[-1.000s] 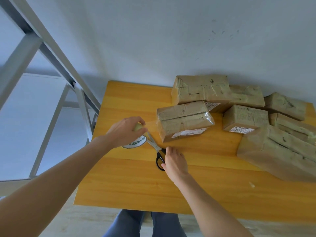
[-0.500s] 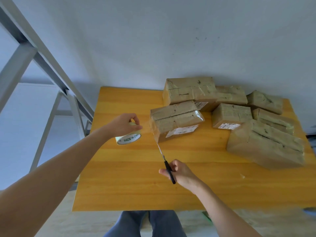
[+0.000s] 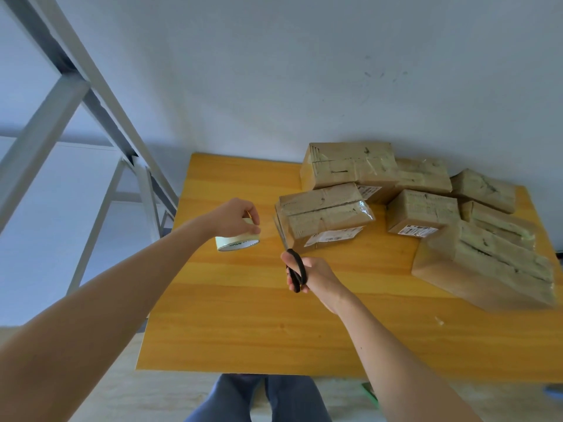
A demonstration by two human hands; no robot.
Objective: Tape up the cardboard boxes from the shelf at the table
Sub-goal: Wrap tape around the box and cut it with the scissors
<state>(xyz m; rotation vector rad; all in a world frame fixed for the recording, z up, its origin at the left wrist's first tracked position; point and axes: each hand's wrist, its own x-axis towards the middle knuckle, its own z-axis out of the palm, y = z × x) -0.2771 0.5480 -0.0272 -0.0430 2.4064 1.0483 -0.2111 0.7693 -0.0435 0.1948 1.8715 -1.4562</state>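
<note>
My left hand (image 3: 234, 217) grips a pale roll of tape (image 3: 237, 241) held just above the yellow table (image 3: 243, 324), left of the nearest cardboard box (image 3: 324, 219). A clear strip of tape stretches from the roll toward that box's left end. My right hand (image 3: 313, 277) holds black-handled scissors (image 3: 295, 269), their blades pointing up at the strip beside the box's left end. Whether the blades touch the tape I cannot tell.
Several more taped cardboard boxes (image 3: 423, 213) crowd the table's back right, with a large one (image 3: 487, 269) at the right edge. A grey metal shelf frame (image 3: 91, 95) stands to the left. A white wall runs behind the table. My legs show below the front edge.
My right hand picked the scissors up off the table and raised them to the tape strip. My left hand lifted the roll slightly and moved it left, away from the box.
</note>
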